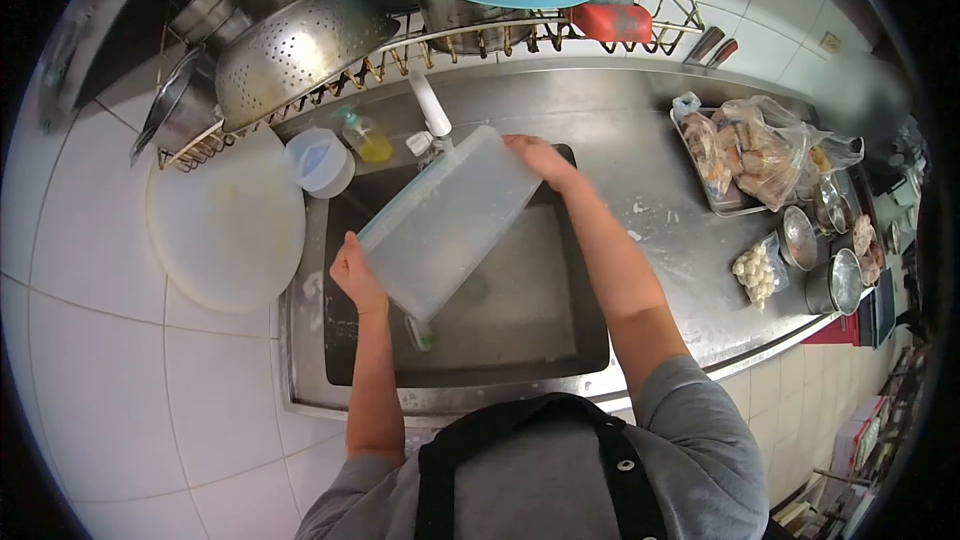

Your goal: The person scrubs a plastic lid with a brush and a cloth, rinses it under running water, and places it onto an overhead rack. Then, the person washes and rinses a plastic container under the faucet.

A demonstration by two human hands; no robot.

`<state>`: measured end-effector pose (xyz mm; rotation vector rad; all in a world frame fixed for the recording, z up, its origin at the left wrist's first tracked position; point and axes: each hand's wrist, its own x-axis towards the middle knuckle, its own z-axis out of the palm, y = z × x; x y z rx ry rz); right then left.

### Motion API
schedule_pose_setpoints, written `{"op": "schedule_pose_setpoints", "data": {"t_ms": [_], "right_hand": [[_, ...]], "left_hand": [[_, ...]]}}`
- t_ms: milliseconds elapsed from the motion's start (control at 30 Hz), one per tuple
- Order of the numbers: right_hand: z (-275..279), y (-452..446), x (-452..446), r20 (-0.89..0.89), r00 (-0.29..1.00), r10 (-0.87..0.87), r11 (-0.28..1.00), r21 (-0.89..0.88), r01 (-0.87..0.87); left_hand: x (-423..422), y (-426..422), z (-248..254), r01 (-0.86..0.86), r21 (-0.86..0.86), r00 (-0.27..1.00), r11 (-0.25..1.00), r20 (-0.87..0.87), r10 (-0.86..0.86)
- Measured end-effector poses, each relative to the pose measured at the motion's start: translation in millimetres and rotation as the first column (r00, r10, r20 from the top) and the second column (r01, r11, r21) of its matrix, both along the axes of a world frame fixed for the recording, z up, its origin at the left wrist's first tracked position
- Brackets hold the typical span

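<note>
A translucent plastic container [455, 225] is held tilted over the dark sink [520, 325], beside the faucet [429, 105]. My left hand [357, 275] grips its lower left end, and my right hand [541, 160] holds the upper right end. The fingers of both hands are partly hidden by the container. Under its lower edge, a small white and green object [419, 334] lies in the sink; what it is I cannot make out.
Left of the faucet stand a bottle of yellow liquid [369, 140] and a white tub [321, 163]. A round white board [225, 220] leans at the left. A rack with a colander [290, 55] hangs above. Bagged food on a tray [740, 208] and metal bowls [798, 238] sit right.
</note>
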<state>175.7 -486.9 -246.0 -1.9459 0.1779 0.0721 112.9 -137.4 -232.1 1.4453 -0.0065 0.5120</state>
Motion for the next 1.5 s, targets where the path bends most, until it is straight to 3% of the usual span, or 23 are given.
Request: {"op": "schedule_pose_setpoints", "data": {"t_ms": [33,67,167,300,400,433,500,600,667,700,733,767,867,967,1000,1033,1100,1200,1233,1300,1367,1433,1500], "right_hand": [[12,13,0,0.059,0.998,-0.01,0.962,-0.27,0.026],[17,35,-9,0.05,0.989,-0.137,0.913,-0.381,0.146],[-10,96,-25,0.433,0.888,-0.152,0.619,-0.659,0.427],[-18,158,-77,0.447,0.893,-0.058,0.796,-0.519,0.312],[18,179,-118,0.638,0.752,0.166,0.891,-0.423,0.162],[20,177,-118,0.651,0.717,0.251,0.865,-0.484,0.136],[25,165,-111,0.654,0.633,0.414,0.796,-0.598,0.097],[52,94,-75,0.134,0.905,0.405,0.637,-0.751,-0.174],[36,30,-50,0.245,0.945,0.217,0.887,-0.454,-0.086],[46,2,-42,-0.101,0.98,0.171,0.982,-0.058,-0.178],[49,-14,-47,-0.015,0.973,0.228,0.972,0.058,-0.227],[52,-23,-52,0.081,0.958,0.275,0.944,0.166,-0.285],[72,-14,-61,0.043,0.994,0.099,0.981,0.166,-0.105],[73,2,-62,-0.013,0.999,-0.035,0.988,0.15,0.037],[59,4,-52,0.007,1.0,-0.027,0.976,0.218,0.025],[58,7,-46,-0.012,0.999,-0.041,0.999,0.035,0.041],[53,21,-37,-0.045,0.996,-0.079,0.945,-0.322,0.06],[0,46,-8,0.295,0.95,-0.102,0.756,-0.598,0.267],[1,52,-5,0.25,0.959,-0.13,0.738,-0.622,0.262],[5,60,1,0.165,0.967,-0.193,0.699,-0.668,0.254],[3,56,16,0.11,0.991,-0.075,0.682,-0.719,0.132],[0,53,26,0.106,0.994,-0.001,0.695,-0.715,0.077],[-2,53,32,0.16,0.987,0.027,0.749,-0.657,0.086]], "left_hand": [[-1,-7,5,-0.003,-0.002,1.0,1.0,-0.008,0.003],[-4,-13,9,-0.005,-0.003,1.0,1.0,-0.018,0.005],[-14,-25,17,-0.017,0.052,1.0,0.999,-0.006,0.017],[-16,-21,8,-0.035,0.181,0.999,0.983,0.003,0.035],[-18,-16,0,-0.014,0.235,1.0,0.972,0.0,0.015],[-21,-13,0,0.022,0.232,1.0,0.972,-0.015,-0.019],[-32,-2,7,0.096,0.229,0.995,0.969,-0.044,-0.088],[-50,5,34,0.054,0.08,0.99,0.995,-0.131,-0.044],[-41,50,8,0.117,0.126,0.978,0.985,-0.188,-0.092],[-45,45,18,0.131,-0.088,0.949,0.987,-0.277,-0.151],[-53,39,40,0.119,-0.296,0.908,0.948,-0.353,-0.224],[-57,34,51,0.079,-0.487,0.859,0.87,-0.409,-0.307],[-54,23,48,0.203,-0.679,0.789,0.706,-0.314,-0.529],[3,65,-57,0.29,-0.245,0.745,0.925,-0.549,-0.379],[15,65,-87,0.379,0.006,0.774,0.926,-0.55,-0.313],[27,63,-102,0.438,0.258,0.808,0.861,-0.533,-0.251],[36,31,-81,0.46,0.268,0.796,0.846,-0.546,-0.26],[49,-25,-30,0.537,0.376,0.839,0.755,-0.334,-0.43],[57,-40,-25,0.545,0.387,0.839,0.744,-0.268,-0.475],[52,-72,5,0.497,0.643,0.864,0.583,-0.298,-0.407],[46,-107,-22,0.338,0.834,0.924,0.436,-0.207,-0.32],[12,-149,-22,0.045,0.997,0.975,0.057,-0.032,-0.218],[-11,-183,-37,-0.019,0.998,0.955,0.062,0.036,-0.296]]}}
